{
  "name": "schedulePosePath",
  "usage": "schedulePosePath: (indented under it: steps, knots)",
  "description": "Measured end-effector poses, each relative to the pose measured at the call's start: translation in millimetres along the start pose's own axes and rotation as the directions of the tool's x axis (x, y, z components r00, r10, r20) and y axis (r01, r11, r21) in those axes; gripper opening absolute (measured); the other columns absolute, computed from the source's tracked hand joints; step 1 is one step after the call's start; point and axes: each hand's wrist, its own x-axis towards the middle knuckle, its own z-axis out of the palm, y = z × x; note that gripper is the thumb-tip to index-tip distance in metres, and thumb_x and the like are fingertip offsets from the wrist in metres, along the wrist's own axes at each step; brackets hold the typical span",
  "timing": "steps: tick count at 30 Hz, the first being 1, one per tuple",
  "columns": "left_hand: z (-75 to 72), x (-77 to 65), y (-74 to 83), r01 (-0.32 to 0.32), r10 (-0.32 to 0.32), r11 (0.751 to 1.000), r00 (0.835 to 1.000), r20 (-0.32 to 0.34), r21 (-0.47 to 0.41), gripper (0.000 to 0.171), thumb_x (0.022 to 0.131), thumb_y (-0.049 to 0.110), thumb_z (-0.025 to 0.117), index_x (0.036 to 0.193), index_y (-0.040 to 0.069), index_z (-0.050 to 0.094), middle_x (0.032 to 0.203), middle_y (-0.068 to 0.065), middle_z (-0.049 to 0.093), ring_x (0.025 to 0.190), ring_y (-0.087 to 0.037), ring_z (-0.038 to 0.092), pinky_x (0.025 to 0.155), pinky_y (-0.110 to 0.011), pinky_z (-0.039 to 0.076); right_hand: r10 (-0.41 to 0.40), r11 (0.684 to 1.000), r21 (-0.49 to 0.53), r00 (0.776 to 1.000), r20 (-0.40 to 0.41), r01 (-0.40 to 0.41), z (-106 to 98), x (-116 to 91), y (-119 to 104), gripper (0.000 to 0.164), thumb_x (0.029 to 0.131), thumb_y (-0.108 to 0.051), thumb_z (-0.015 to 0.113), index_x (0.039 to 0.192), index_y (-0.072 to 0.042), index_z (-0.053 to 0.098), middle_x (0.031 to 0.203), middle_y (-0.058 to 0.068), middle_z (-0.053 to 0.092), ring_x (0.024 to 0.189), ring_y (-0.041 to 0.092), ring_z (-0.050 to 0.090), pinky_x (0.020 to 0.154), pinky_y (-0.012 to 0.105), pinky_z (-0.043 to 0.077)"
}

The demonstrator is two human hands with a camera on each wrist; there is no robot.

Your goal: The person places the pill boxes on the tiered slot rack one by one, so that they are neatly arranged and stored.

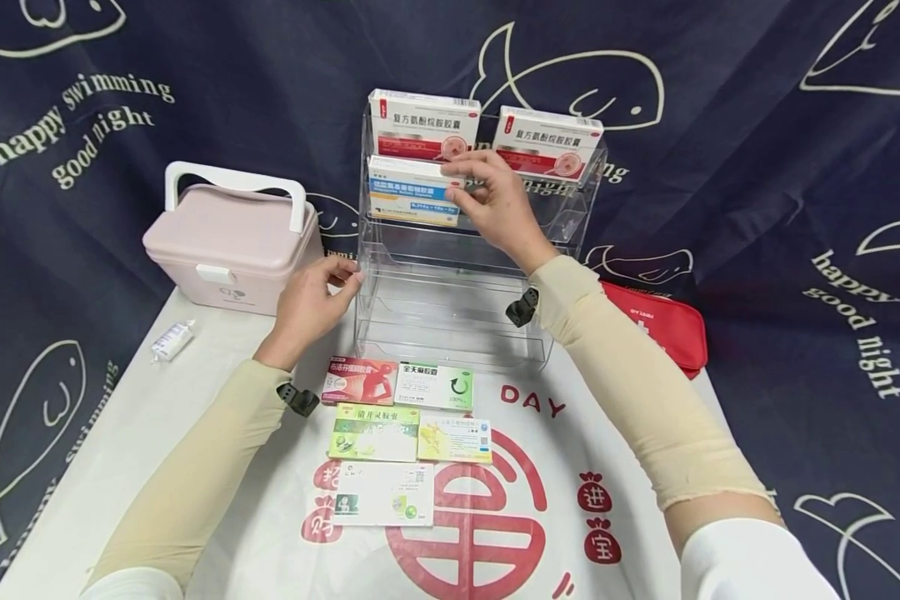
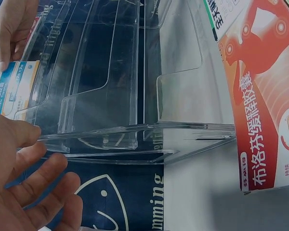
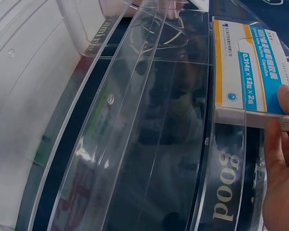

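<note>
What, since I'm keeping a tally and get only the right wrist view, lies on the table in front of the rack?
Observer: Five medicine boxes lie flat on the table, as the head view shows.
Operator: And in the tier above the blue-and-white box that the right hand pinches?
Observer: Two red-and-white boxes stand there side by side, with a gap between them.
Operator: Anything to the right of the clear rack?
Observer: A red first-aid pouch, partly hidden by the right sleeve.

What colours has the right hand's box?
The box is white, blue and orange-yellow, clearest in the right wrist view.
</note>
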Motion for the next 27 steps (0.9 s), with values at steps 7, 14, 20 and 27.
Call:
schedulePosePath:
  steps: [7,14,20,27]
  knots:
    - [1.3,0.6,-0.5,0.002,-0.002,1.0,1.0,0.012,0.005,0.024,0.099,0.031,0.067,0.113,0.012,0.071,0.103,-0.004,0.072,0.096,-0.025,0.066,0.078,-0.048,0.048,-0.073,0.996,-0.045,0.997,-0.035,0.071,-8.9,-17.7,-2.5,0.029,0.093,-0.013,0.076,0.121,-0.008,0.073,0.138,0.006,0.056,0.107,0.021,0.061,0.085,0.031,0.051]
    - [1.6,1.3,-1.4,-0.004,0.004,1.0,1.0,0.016,0.0,0.024,0.099,0.031,0.067,0.112,0.012,0.071,0.102,-0.004,0.073,0.095,-0.026,0.067,0.076,-0.048,0.048,-0.023,0.993,0.112,0.999,-0.047,0.028,-21.1,-76.1,-19.6,0.026,0.088,0.004,0.076,0.113,0.005,0.071,0.132,0.017,0.059,0.108,0.028,0.06,0.082,0.039,0.053]
    - [0.4,2.1,-3.6,-0.004,0.004,1.0,1.0,0.004,-0.007,0.024,0.099,0.03,0.067,0.112,0.011,0.071,0.099,-0.005,0.073,0.091,-0.026,0.067,0.074,-0.047,0.048,0.038,0.989,0.139,0.992,0.121,-0.055,-20.6,-152.6,-15.8,0.027,0.087,0.01,0.074,0.114,0.006,0.069,0.121,0.02,0.065,0.108,0.031,0.06,0.076,0.033,0.054]
    - [2.6,3.3,-4.2,-0.012,0.012,1.0,1.0,0.001,-0.026,0.024,0.098,0.031,0.067,0.111,0.01,0.071,0.097,-0.006,0.073,0.087,-0.027,0.067,0.074,-0.047,0.048,0.254,0.944,0.127,0.917,0.307,-0.304,-12.0,-241.3,27.0,0.025,0.091,-0.003,0.076,0.115,-0.004,0.072,0.11,0.009,0.07,0.09,0.027,0.064,0.073,0.035,0.054]
